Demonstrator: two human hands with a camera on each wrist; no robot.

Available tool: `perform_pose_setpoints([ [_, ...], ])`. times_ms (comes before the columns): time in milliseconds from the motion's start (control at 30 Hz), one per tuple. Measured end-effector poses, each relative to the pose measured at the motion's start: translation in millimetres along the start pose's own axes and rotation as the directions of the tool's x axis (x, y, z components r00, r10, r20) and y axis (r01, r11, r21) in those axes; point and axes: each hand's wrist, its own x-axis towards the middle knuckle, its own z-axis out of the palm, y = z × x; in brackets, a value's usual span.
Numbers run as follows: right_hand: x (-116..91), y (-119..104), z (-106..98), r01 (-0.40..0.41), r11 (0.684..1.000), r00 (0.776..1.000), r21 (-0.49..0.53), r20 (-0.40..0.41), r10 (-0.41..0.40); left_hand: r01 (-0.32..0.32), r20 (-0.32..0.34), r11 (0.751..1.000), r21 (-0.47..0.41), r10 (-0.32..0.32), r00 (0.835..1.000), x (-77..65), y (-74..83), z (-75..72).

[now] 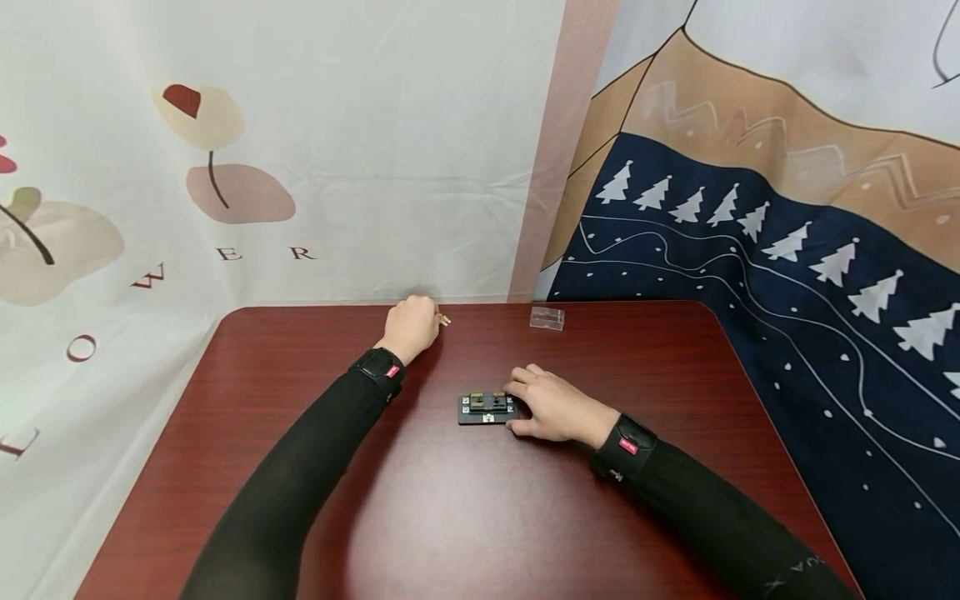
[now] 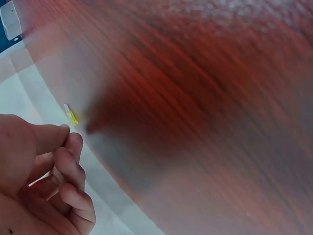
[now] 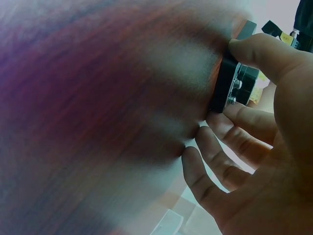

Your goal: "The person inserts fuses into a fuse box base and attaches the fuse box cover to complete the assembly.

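Near the table's far edge, my left hand (image 1: 411, 327) pinches a small yellow piece with a pale end (image 2: 71, 114) between thumb and index fingertips; it juts out past them. The other left fingers curl in towards the palm. At mid-table my right hand (image 1: 557, 406) holds a small dark rectangular base (image 1: 469, 410) by its right end, thumb on the near side and index finger on the far side. On top of the base is a raised dark block with yellow bits and metal screws (image 3: 235, 87). The remaining right fingers spread with their tips at the tabletop.
A small clear plastic box (image 1: 547, 317) stands at the table's far edge, right of my left hand. The reddish-brown table (image 1: 420, 517) ends at a pale printed cloth (image 1: 405, 167) behind and a navy cloth with trees (image 1: 795, 333) on the right.
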Motion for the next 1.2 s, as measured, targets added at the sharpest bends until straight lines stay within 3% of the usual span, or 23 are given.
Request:
perform_pose_setpoints([
  [200, -0.3, -1.0, -1.0, 0.000, 1.000, 1.000, 0.011, -0.004, 0.001, 0.005, 0.006, 1.000, 0.021, -0.005, 1.000, 5.6, -6.2, 11.0],
  [500, -0.6, 0.0, 1.3, 0.005, 1.000, 1.000, -0.009, -0.008, -0.005, -0.026, 0.012, 0.999, -0.030, 0.026, 1.000, 19.6, -17.2, 39.0],
  [633, -0.6, 0.5, 2.7, 0.003, 1.000, 1.000, -0.017, -0.006, -0.003, -0.033, 0.011, 0.999, -0.037, 0.033, 0.999, 23.1, -19.4, 44.3],
  [767, -0.4, 0.7, 3.5, 0.002, 1.000, 1.000, -0.015, -0.010, -0.002, -0.028, -0.001, 1.000, 0.008, 0.028, 1.000, 12.9, -5.1, 24.6],
  [867, -0.1, 1.0, 3.7, 0.004, 1.000, 1.000, -0.015, -0.013, -0.004, -0.011, 0.013, 1.000, 0.016, 0.010, 1.000, -1.6, 13.6, -3.2],
  [967, 0.0, 1.4, 3.6, 0.005, 1.000, 1.000, -0.018, -0.013, -0.005, -0.001, 0.025, 1.000, 0.004, 0.001, 1.000, -11.1, 24.7, -18.9],
  [1033, 0.0, 1.7, 3.6, 0.005, 1.000, 1.000, -0.021, -0.014, -0.006, 0.004, 0.031, 1.000, -0.002, -0.004, 1.000, -11.3, 22.7, -16.3],
  [1200, -0.8, 1.1, 2.9, 0.007, 1.000, 1.000, -0.021, -0.014, -0.008, -0.005, 0.016, 1.000, 0.008, 0.005, 1.000, 0.3, 5.2, 10.3],
])
